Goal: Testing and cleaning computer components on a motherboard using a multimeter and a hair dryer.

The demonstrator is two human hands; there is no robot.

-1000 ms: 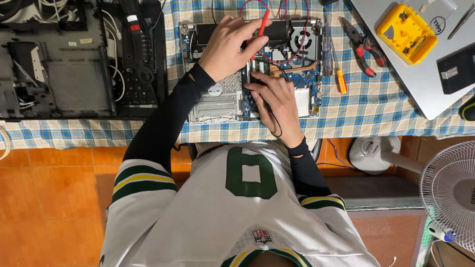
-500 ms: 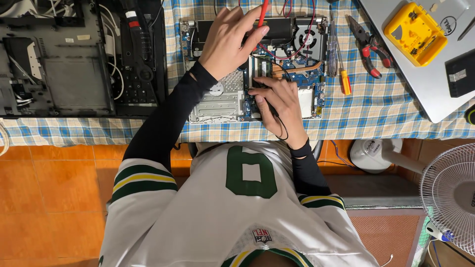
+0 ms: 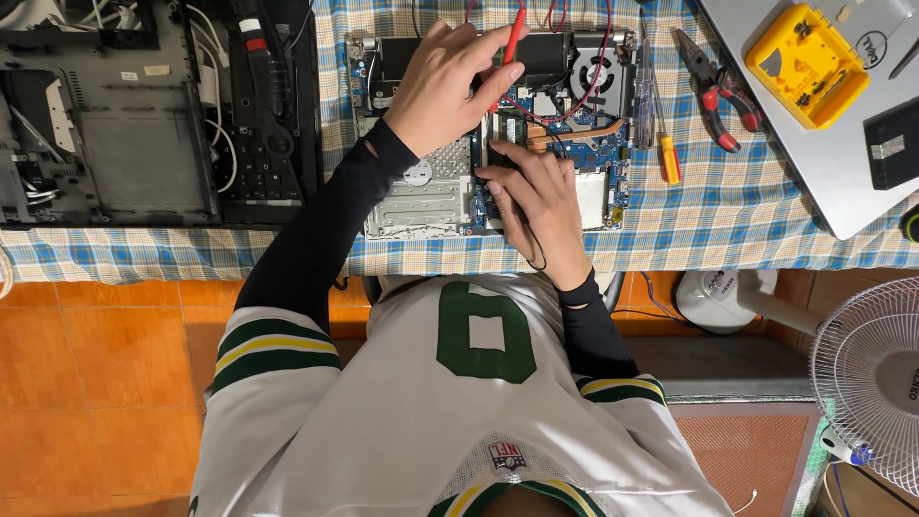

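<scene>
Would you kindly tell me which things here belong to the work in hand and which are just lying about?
In use:
left hand holding red probe
right hand on opened laptop

Lying about:
pliers
screwdriver
yellow case
fan

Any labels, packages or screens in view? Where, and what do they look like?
Small label: pale rectangle on the black chassis, far left.
Yellow case: squarish plastic box on the silver laptop lid, top right.
Round logo: dark circle on that lid.
No lit screens.

Red-handled pliers (image 3: pixel 718 91), yellow-handled screwdriver (image 3: pixel 661 120), yellow case (image 3: pixel 809 62) on silver laptop (image 3: pixel 842 182), white fan (image 3: pixel 866 383), checked tablecloth (image 3: pixel 747 220)
</scene>
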